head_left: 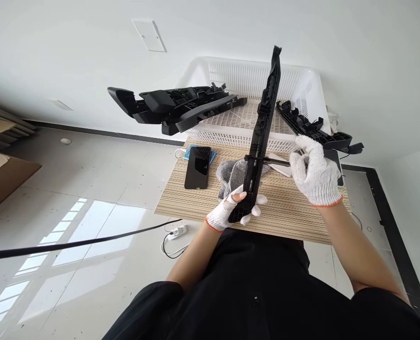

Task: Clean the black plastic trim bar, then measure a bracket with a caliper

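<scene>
My left hand (227,208), in a white knitted glove with the thumb tip bare, is closed around the lower end of a long black ribbed plastic trim piece (264,120). The piece stands tilted, its top leaning slightly right over the white basket. My right hand (314,172), also gloved, is closed on a slim dark tool (278,162) whose exact kind I cannot make out. The tool's thin end reaches left to the trim piece at its lower middle. Behind the piece, a grey cloth (227,172) lies on the table.
A white plastic basket (231,128) stands at the table's back. Black trim pieces (188,106) overhang its left side, and others (316,127) its right. A black phone (197,167) lies on the wood-striped table (181,200). A power strip (177,232) with cables is on the floor.
</scene>
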Demonstrator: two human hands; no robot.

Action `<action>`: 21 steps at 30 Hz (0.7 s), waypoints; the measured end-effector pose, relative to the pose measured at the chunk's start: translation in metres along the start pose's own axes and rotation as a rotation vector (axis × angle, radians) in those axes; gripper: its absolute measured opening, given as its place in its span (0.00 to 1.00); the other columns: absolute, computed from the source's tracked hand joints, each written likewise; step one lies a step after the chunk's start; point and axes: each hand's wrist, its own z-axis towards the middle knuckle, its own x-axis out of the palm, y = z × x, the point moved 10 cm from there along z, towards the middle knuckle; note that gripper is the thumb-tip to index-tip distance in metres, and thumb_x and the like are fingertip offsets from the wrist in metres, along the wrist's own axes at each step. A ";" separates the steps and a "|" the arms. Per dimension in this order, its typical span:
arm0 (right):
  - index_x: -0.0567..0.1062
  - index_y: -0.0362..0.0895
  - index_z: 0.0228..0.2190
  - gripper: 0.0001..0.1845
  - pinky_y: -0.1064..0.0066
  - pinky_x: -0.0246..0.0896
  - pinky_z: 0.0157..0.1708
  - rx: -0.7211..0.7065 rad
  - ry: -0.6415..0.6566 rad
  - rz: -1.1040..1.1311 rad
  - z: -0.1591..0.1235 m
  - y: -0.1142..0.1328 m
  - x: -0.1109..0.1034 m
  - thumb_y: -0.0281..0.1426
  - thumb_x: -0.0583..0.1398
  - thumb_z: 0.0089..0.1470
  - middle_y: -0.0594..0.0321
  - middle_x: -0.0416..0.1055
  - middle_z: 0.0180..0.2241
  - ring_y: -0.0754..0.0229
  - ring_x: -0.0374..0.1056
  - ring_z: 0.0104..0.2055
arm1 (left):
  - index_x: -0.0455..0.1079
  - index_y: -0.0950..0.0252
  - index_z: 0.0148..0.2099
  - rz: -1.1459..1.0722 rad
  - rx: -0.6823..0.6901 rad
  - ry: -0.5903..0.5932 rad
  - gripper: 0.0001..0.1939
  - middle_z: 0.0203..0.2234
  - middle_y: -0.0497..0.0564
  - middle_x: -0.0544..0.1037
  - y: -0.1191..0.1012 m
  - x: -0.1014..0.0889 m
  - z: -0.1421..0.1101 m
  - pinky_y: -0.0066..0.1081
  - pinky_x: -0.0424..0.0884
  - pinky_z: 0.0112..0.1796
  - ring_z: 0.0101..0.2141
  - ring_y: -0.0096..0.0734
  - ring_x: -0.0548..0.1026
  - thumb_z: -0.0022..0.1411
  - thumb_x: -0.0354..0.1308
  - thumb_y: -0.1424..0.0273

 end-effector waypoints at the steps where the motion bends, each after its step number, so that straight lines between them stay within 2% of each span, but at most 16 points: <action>1: 0.76 0.38 0.58 0.29 0.65 0.64 0.27 0.008 -0.009 0.004 0.000 0.001 -0.001 0.45 0.55 0.68 0.57 0.80 0.27 0.55 0.74 0.24 | 0.68 0.63 0.60 0.005 0.004 0.002 0.33 0.48 0.63 0.83 0.000 0.000 0.000 0.21 0.67 0.16 0.34 0.39 0.84 0.61 0.70 0.51; 3: 0.77 0.38 0.57 0.29 0.67 0.62 0.25 0.035 -0.045 -0.010 -0.001 0.001 -0.005 0.46 0.57 0.65 0.62 0.78 0.24 0.56 0.73 0.23 | 0.67 0.63 0.60 0.009 0.003 0.008 0.34 0.49 0.63 0.83 0.000 0.001 0.001 0.22 0.68 0.16 0.35 0.41 0.85 0.61 0.70 0.50; 6: 0.77 0.39 0.57 0.27 0.68 0.63 0.24 0.034 -0.110 -0.024 -0.007 0.004 -0.009 0.43 0.58 0.64 0.64 0.77 0.22 0.58 0.72 0.21 | 0.66 0.63 0.62 0.012 -0.003 0.016 0.35 0.48 0.63 0.83 0.000 0.002 0.001 0.22 0.68 0.16 0.35 0.42 0.86 0.61 0.70 0.50; 9: 0.76 0.38 0.59 0.27 0.69 0.66 0.24 -0.077 -0.154 -0.034 -0.019 0.016 -0.010 0.38 0.57 0.64 0.65 0.76 0.21 0.60 0.70 0.20 | 0.65 0.64 0.63 0.020 0.009 0.014 0.36 0.49 0.64 0.83 -0.002 0.001 0.001 0.22 0.68 0.16 0.36 0.42 0.86 0.61 0.70 0.50; 12: 0.77 0.38 0.56 0.24 0.70 0.62 0.20 -0.186 -0.182 -0.059 -0.031 0.029 -0.010 0.35 0.58 0.63 0.67 0.74 0.19 0.62 0.66 0.16 | 0.65 0.64 0.63 0.037 0.012 0.000 0.37 0.49 0.65 0.83 -0.001 -0.001 0.001 0.22 0.69 0.17 0.35 0.42 0.86 0.61 0.70 0.50; 16: 0.78 0.38 0.56 0.24 0.69 0.59 0.18 -0.223 -0.168 -0.073 -0.039 0.034 -0.012 0.32 0.58 0.62 0.68 0.73 0.19 0.63 0.65 0.16 | 0.66 0.64 0.63 0.031 0.015 -0.008 0.36 0.49 0.64 0.84 0.000 -0.001 0.000 0.22 0.68 0.16 0.34 0.41 0.85 0.61 0.69 0.49; 21: 0.79 0.41 0.57 0.25 0.69 0.56 0.17 -0.146 -0.075 -0.159 -0.043 0.030 -0.004 0.35 0.58 0.61 0.68 0.72 0.17 0.64 0.61 0.14 | 0.69 0.65 0.55 0.032 0.021 0.006 0.30 0.46 0.63 0.84 -0.003 0.002 0.001 0.22 0.66 0.16 0.33 0.41 0.85 0.61 0.69 0.49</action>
